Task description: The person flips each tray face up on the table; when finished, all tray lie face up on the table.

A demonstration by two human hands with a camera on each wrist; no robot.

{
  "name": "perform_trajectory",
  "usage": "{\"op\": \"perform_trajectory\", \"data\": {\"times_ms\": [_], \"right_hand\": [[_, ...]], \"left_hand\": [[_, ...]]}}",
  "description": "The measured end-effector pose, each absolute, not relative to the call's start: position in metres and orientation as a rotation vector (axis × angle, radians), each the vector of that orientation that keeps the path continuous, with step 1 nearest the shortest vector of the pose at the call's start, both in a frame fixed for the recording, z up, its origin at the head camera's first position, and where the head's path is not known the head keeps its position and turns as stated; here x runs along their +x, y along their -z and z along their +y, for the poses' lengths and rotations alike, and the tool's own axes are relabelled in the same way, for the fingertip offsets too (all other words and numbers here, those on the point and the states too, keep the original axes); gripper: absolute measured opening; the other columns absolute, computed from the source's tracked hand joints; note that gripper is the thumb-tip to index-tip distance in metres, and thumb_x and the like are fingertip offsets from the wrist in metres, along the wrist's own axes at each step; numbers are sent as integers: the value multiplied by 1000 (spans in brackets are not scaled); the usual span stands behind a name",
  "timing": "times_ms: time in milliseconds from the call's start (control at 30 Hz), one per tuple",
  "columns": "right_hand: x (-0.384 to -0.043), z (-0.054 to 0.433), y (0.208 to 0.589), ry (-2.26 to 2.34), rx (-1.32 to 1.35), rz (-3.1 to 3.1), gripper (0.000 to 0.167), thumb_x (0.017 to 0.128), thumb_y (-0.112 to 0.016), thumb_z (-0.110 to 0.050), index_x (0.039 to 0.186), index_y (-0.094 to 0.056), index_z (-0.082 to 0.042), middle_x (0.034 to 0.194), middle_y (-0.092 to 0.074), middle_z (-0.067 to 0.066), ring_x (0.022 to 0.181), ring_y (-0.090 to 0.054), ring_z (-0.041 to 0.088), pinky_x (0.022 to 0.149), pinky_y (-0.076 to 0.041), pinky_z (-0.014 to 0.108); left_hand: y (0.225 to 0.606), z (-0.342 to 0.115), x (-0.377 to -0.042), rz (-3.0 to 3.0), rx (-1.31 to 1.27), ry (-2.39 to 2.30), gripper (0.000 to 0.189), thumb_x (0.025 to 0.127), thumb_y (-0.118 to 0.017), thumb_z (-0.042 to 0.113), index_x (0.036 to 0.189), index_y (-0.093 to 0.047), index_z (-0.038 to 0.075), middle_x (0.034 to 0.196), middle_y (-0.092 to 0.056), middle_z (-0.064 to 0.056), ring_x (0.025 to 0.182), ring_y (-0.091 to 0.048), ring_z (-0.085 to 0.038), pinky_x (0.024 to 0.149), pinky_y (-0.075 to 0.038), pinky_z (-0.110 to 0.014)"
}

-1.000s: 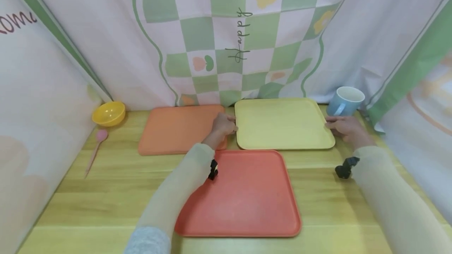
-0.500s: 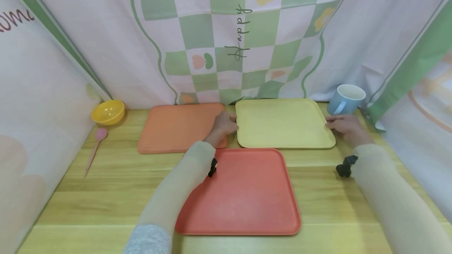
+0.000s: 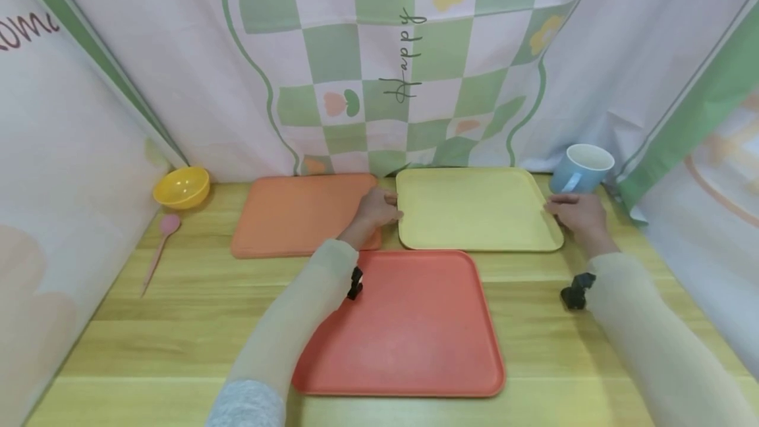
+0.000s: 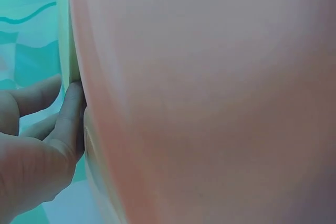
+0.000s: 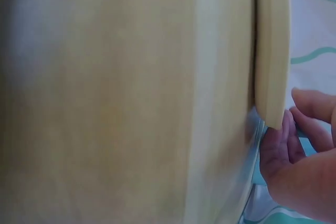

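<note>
In the head view a yellow tray (image 3: pixel 474 209) lies at the back right of the table, one hand at each short side. My left hand (image 3: pixel 378 209) touches its left edge, reaching across the orange tray (image 3: pixel 296 216). Seen from the left wrist, that hand's fingertips (image 4: pixel 73 95) meet the yellow rim while the thumb stands apart. My right hand (image 3: pixel 578 213) is at the right edge; in the right wrist view its fingers (image 5: pixel 275 145) meet the rim's corner, thumb raised off it. A red tray (image 3: pixel 409 328) lies in front, partly under the left forearm.
A blue mug (image 3: pixel 581 169) stands just behind my right hand. At the far left are a yellow bowl (image 3: pixel 182 188) and a pink spoon (image 3: pixel 159 249). A patterned curtain (image 3: pixel 385 64) hangs along the table's back edge.
My right hand has shifted slightly at the yellow tray's right edge and its wrist has turned a little. The left hand and the trays stay nearly where they were.
</note>
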State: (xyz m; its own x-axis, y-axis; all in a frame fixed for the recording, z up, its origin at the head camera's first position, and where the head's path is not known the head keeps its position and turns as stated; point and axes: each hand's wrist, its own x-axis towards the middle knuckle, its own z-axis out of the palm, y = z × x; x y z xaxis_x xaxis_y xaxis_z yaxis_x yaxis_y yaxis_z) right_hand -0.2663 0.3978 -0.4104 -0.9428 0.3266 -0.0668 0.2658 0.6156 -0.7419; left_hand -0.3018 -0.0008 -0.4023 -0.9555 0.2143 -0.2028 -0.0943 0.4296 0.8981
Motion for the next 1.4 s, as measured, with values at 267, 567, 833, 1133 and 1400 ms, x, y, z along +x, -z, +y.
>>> {"op": "perform_trajectory", "data": {"times_ms": [267,567,833,1133,1400], "right_hand": [[-265,383,397,-1233,-485,-2732,50,97,-67,-31,130,-63,6,103,-69,8,87,-59,12,69,-48,17],[-276,346,381,-1567,-178,-2695,50,99,-66,-16,133,-53,18,91,-62,-16,77,-63,-5,79,-59,24],[-285,302,368,-1623,-70,-2781,49,103,-60,-19,139,-50,13,138,-53,28,90,-59,0,89,-57,27],[-293,264,370,-1756,-30,-2753,49,102,-61,-16,140,-49,13,140,-52,28,106,-63,19,93,-57,33],[-297,235,370,-1875,24,-2735,51,102,-62,-15,142,-47,13,141,-51,29,127,-53,41,102,-51,44]], "left_hand": [[395,-13,-299,2320,87,-1637,51,92,-71,0,141,-57,-1,136,-60,-17,105,-70,-30,86,-59,-34],[393,-47,-306,2226,0,-1782,48,92,-71,2,138,-58,-4,130,-64,-20,106,-68,-37,86,-59,-39],[386,-77,-309,2263,-47,-1785,40,92,-70,5,131,-65,-2,123,-67,-21,102,-69,-37,81,-60,-38],[381,-105,-300,2189,-145,-1892,46,93,-71,9,136,-60,-4,127,-63,-21,114,-64,-41,95,-56,-44],[378,-137,-294,2170,-187,-1961,49,95,-72,13,139,-57,-5,130,-60,-20,117,-61,-43,97,-55,-45]]}}
